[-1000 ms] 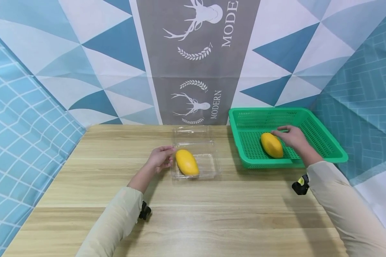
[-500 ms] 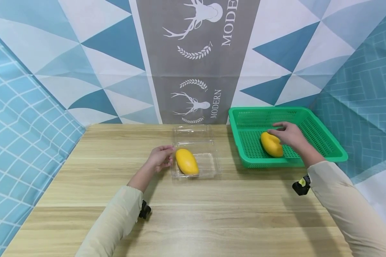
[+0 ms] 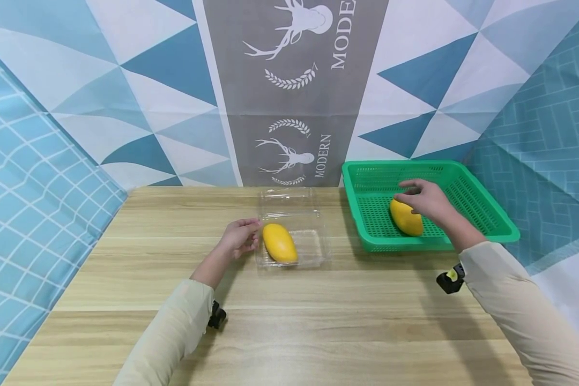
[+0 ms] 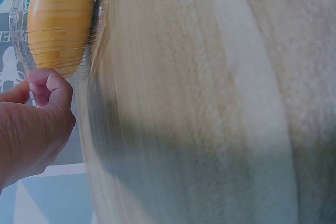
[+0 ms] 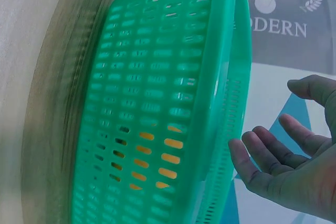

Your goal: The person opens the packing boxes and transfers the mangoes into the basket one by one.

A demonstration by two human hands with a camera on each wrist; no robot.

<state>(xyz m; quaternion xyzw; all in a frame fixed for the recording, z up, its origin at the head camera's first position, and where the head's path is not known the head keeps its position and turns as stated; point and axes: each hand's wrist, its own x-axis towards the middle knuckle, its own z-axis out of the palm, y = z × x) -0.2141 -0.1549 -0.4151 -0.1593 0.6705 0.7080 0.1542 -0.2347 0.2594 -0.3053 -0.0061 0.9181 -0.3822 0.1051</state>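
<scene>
A clear plastic clamshell box [image 3: 311, 252] stands on the table with its lid [image 3: 289, 201] folded back. One yellow mango [image 3: 280, 243] lies in its left part. My left hand [image 3: 242, 237] pinches the box's left edge between thumb and fingers; in the left wrist view the fingertips [image 4: 46, 82] sit at the rim, just below the mango [image 4: 60, 22]. A second mango [image 3: 406, 219] lies in the green basket [image 3: 366, 244]. Above it hovers my right hand [image 3: 425, 200], fingers apart and loosely bent, holding nothing; the right wrist view shows this hand [image 5: 294, 156] above the basket's rim.
The wooden table [image 3: 289, 321] ends at a patterned wall cloth [image 3: 173, 107] behind the box and basket. Blue cloths hang at the left and right sides. The basket's slotted wall [image 5: 152, 66] stands up on the table.
My right hand has moved a little left and up over the mango in the basket, covering more of it. The left hand, the box and both mangoes stay where they were.
</scene>
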